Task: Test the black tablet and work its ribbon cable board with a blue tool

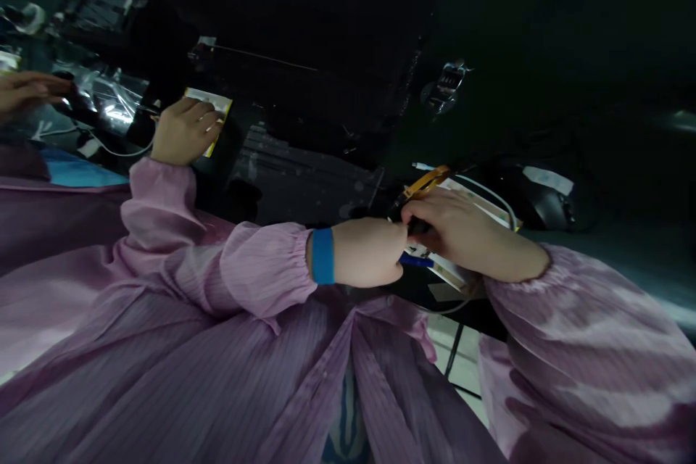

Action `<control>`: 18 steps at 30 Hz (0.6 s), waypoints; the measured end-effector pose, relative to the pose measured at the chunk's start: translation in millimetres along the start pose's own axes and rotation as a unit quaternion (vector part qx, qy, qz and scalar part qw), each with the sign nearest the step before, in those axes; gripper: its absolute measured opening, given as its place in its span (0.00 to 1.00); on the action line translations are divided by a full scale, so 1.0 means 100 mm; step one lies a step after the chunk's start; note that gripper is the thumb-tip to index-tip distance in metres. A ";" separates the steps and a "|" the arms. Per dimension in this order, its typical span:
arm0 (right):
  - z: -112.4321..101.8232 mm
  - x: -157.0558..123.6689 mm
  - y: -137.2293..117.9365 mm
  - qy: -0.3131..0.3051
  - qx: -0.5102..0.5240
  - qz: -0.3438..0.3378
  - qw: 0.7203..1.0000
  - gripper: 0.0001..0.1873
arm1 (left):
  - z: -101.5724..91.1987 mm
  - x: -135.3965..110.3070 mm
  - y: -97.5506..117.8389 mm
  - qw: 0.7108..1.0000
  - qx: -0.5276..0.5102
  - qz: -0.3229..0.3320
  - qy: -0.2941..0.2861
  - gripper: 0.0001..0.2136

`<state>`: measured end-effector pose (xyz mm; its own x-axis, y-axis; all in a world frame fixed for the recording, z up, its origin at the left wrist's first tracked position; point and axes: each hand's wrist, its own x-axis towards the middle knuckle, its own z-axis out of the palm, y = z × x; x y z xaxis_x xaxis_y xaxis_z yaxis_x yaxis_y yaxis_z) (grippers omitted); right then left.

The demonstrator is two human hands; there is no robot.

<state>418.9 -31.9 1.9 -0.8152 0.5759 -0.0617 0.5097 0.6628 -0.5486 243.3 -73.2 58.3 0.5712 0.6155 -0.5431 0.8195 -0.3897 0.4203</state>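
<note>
My left hand (pixel 370 254), with a blue wrist strap (pixel 322 255), is closed in a fist and meets my right hand (pixel 467 232) at the table's near edge. Between them is a small dark part (pixel 405 204) with an orange ribbon cable (pixel 429 181) looping up from it; my right fingers pinch this part. A thin blue tool (pixel 416 259) sticks out of my left fist and runs under my right hand. Both hands rest over a flat pale board (pixel 462 275) with a yellowish edge. What the fingers cover is hidden.
A co-worker's hand (pixel 185 130) in a pink sleeve presses on a yellow-edged card (pixel 217 103) at the left. Another hand (pixel 27 90) shows at the far left near shiny bags (pixel 112 98). A dark device (pixel 538 199) with a white cable lies right of my hands, and a metal clip (pixel 446 87) lies farther back.
</note>
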 end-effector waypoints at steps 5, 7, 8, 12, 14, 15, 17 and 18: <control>0.01 0.00 -0.02 -0.011 0.006 0.013 1.000 0.05 | 0.14 -0.12 0.00 0.970 -0.238 -0.023 -0.051 0.32; 0.01 -0.01 -0.03 -0.007 0.004 0.017 1.000 0.05 | 0.19 -0.14 -0.02 0.913 -0.396 -0.041 -0.086 0.37; 0.00 -0.01 -0.03 -0.005 0.002 0.018 1.000 0.06 | 0.21 -0.14 -0.02 0.875 -0.471 -0.054 -0.103 0.39; 0.00 0.00 -0.03 -0.019 0.001 0.026 0.999 0.07 | 0.29 -0.14 -0.02 0.727 -0.666 -0.120 -0.120 0.43; 0.00 0.01 -0.03 -0.024 -0.002 0.031 0.999 0.06 | 0.32 -0.13 0.00 0.699 -0.695 -0.133 -0.107 0.43; 0.00 0.01 -0.04 -0.025 -0.006 0.032 0.999 0.06 | 0.33 -0.13 0.01 0.696 -0.698 -0.133 -0.103 0.43; 0.01 0.00 -0.05 -0.024 -0.012 0.036 0.999 0.06 | 0.34 -0.12 0.02 0.699 -0.695 -0.132 -0.100 0.44; 0.01 0.00 -0.05 -0.025 -0.012 0.038 0.999 0.06 | 0.33 -0.11 0.03 0.703 -0.691 -0.133 -0.101 0.44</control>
<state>416.5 -35.9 3.9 -0.7862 0.6008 -0.1445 0.5769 0.6298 -0.5201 240.6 -104.1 41.3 0.5155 0.3758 -0.7701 0.1502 0.8452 0.5130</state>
